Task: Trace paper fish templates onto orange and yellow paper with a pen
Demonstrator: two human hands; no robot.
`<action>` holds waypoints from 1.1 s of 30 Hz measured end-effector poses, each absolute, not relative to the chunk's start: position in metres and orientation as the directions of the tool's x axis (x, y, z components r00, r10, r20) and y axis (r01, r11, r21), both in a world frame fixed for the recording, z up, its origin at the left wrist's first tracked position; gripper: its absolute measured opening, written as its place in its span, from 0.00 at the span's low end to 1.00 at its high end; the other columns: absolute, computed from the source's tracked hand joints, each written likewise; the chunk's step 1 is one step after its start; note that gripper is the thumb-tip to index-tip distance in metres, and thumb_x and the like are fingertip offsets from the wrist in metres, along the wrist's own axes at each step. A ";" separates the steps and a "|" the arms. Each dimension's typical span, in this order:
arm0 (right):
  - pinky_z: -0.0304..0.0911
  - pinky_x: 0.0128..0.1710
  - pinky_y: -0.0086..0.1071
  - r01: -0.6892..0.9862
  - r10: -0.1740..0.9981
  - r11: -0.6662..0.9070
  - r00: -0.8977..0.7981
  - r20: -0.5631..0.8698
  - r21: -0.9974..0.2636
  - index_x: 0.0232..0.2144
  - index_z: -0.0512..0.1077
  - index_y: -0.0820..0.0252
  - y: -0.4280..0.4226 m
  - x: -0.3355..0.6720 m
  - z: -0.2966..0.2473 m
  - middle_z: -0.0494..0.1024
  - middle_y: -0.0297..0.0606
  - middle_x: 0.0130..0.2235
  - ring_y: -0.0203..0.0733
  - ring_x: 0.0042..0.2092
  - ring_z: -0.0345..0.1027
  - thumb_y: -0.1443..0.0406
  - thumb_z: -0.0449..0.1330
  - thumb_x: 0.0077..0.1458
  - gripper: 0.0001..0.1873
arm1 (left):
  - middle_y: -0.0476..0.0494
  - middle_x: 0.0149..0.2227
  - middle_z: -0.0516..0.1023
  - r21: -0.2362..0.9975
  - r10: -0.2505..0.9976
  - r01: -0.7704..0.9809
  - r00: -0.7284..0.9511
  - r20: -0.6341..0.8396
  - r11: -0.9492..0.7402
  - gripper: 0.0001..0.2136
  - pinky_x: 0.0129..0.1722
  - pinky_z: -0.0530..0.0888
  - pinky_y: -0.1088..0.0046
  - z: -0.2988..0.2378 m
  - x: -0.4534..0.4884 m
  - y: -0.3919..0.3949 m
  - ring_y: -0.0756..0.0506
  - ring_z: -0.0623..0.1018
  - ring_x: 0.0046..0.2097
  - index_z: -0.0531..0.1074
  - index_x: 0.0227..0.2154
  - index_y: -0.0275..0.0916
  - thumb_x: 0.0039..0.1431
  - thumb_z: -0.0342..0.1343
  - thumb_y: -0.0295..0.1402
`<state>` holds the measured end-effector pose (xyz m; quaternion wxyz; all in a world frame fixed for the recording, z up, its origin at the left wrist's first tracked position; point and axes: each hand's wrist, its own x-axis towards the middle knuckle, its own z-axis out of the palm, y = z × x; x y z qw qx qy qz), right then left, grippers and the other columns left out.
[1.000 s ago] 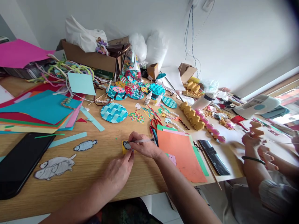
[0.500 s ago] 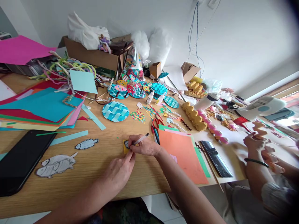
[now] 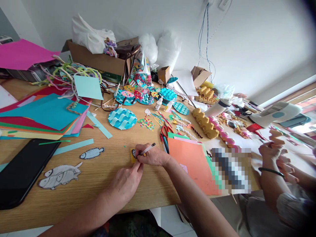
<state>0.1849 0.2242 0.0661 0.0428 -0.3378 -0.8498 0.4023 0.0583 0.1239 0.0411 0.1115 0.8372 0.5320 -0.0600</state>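
1. The yellow scrap (image 3: 132, 155) lies mostly hidden under the right hand (image 3: 153, 157) and the left hand (image 3: 125, 182); the tip of the pen (image 3: 147, 149) is out of sight.
2. A pixelated patch (image 3: 231, 170) blots out whatever lies beside the orange sheet (image 3: 192, 161).
3. The black tablet (image 3: 22, 171) is cut off by the left edge.

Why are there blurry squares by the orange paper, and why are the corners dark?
Head view: a pixelated block hides what lies beside the orange paper; the right corners darken at the lens edge; the window is washed out; the right hand and pen look sharp.
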 end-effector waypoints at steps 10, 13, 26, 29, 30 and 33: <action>0.55 0.28 0.22 0.530 0.659 0.458 -0.741 -0.127 -0.713 0.27 0.68 0.62 0.217 0.184 0.063 0.69 0.29 0.27 0.30 0.28 0.61 0.77 0.55 0.46 0.08 | 0.35 0.49 0.74 0.132 0.877 0.907 0.420 -0.233 -0.399 0.26 0.29 0.77 0.66 0.044 0.059 0.123 0.42 0.80 0.31 0.63 0.57 0.38 0.56 0.40 0.15; 0.54 0.28 0.22 0.528 0.679 0.443 -0.726 -0.114 -0.725 0.27 0.68 0.61 0.216 0.184 0.061 0.69 0.28 0.27 0.30 0.28 0.61 0.77 0.55 0.46 0.08 | 0.35 0.49 0.74 0.137 0.876 0.908 0.419 -0.240 -0.396 0.27 0.29 0.77 0.65 0.044 0.059 0.123 0.41 0.81 0.32 0.62 0.57 0.38 0.56 0.40 0.14; 0.55 0.28 0.22 0.564 0.718 0.403 -0.683 -0.133 -0.721 0.28 0.69 0.60 0.215 0.180 0.060 0.71 0.29 0.27 0.31 0.29 0.62 0.76 0.55 0.46 0.08 | 0.35 0.49 0.73 0.165 0.876 0.909 0.413 -0.250 -0.382 0.25 0.30 0.77 0.66 0.045 0.057 0.124 0.42 0.80 0.33 0.62 0.56 0.39 0.57 0.40 0.16; 0.55 0.28 0.22 0.571 0.728 0.395 -0.673 -0.134 -0.720 0.28 0.69 0.60 0.214 0.180 0.060 0.71 0.28 0.27 0.31 0.29 0.62 0.76 0.55 0.46 0.08 | 0.36 0.47 0.74 0.168 0.879 0.912 0.406 -0.250 -0.374 0.25 0.30 0.76 0.68 0.043 0.058 0.124 0.42 0.80 0.33 0.62 0.57 0.40 0.58 0.42 0.17; 0.55 0.28 0.22 0.571 0.731 0.397 -0.671 -0.129 -0.718 0.28 0.69 0.60 0.214 0.181 0.060 0.71 0.28 0.27 0.31 0.29 0.62 0.76 0.56 0.46 0.08 | 0.36 0.47 0.74 0.169 0.879 0.912 0.407 -0.250 -0.374 0.25 0.30 0.76 0.68 0.042 0.058 0.124 0.42 0.80 0.33 0.62 0.57 0.40 0.58 0.42 0.17; 0.55 0.28 0.22 0.567 0.735 0.406 -0.669 -0.113 -0.717 0.29 0.69 0.60 0.213 0.181 0.059 0.71 0.28 0.27 0.31 0.29 0.62 0.75 0.56 0.46 0.08 | 0.37 0.48 0.74 0.175 0.876 0.908 0.414 -0.246 -0.380 0.25 0.30 0.76 0.68 0.042 0.059 0.125 0.43 0.80 0.33 0.62 0.57 0.40 0.58 0.41 0.17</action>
